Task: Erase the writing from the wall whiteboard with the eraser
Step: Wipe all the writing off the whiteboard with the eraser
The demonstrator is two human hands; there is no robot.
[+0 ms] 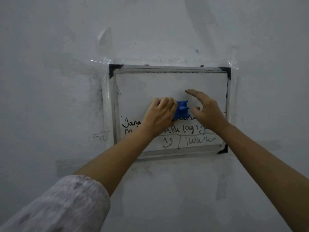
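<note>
A small whiteboard in a metal frame with black corner pieces is taped to a grey wall. Its upper half is wiped blank; black handwriting and a smiley fill the lower part. My left hand is shut on a blue eraser and presses it against the board at mid-height, just above the top line of writing. My right hand hovers right beside the eraser with fingers spread, holding nothing and covering part of the writing.
Clear tape holds the frame's top corners to the wall. Grey smudges mark the wall left of and below the board. A white patterned sleeve covers my left upper arm.
</note>
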